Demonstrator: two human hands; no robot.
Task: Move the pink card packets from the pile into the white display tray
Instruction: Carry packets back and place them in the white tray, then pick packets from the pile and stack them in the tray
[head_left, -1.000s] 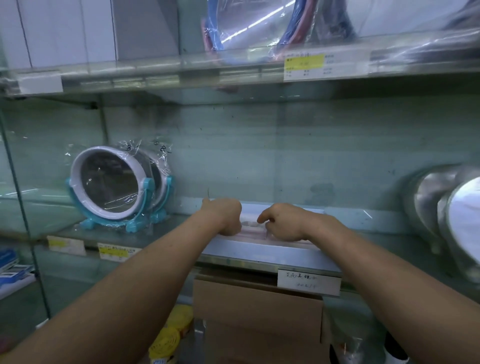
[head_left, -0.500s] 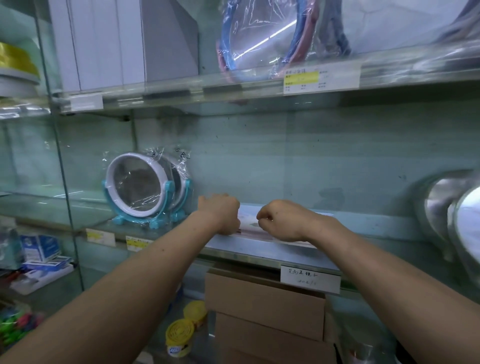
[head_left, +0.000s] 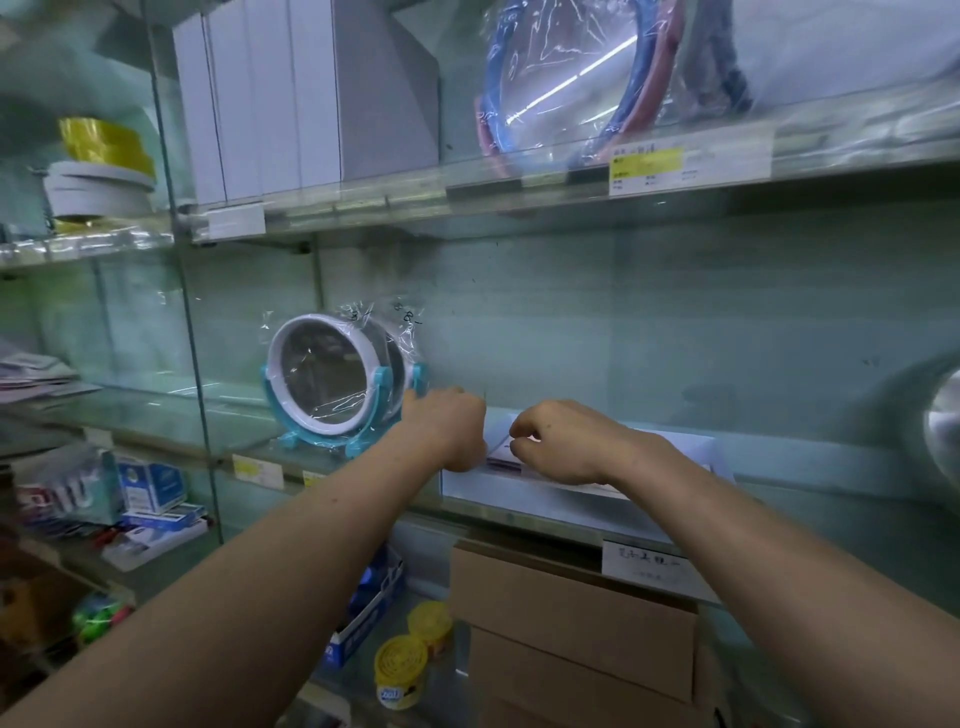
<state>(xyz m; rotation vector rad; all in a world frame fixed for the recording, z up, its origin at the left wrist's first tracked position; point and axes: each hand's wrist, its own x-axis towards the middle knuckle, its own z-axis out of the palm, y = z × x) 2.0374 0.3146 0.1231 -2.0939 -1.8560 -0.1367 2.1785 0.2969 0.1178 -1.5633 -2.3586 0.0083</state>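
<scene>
A white display tray sits on the glass shelf, a little right of centre. Pink card packets lie inside it, showing only in the gap between my hands. My left hand is curled over the tray's left end with its fingers hidden behind the knuckles, at the packets' left edge. My right hand is curled over the tray's middle, thumb and forefinger pinching at the packets' right edge. No pile of packets is in sight.
A plastic-wrapped round mirror on a teal stand stands just left of the tray. Cardboard boxes and yellow tins fill the shelf below. White boxes and wrapped hoops sit above. A shiny round object is at the right edge.
My head has turned left, so the shelves on the left have come into view. Both hands stay curled over the tray, slightly further apart.
</scene>
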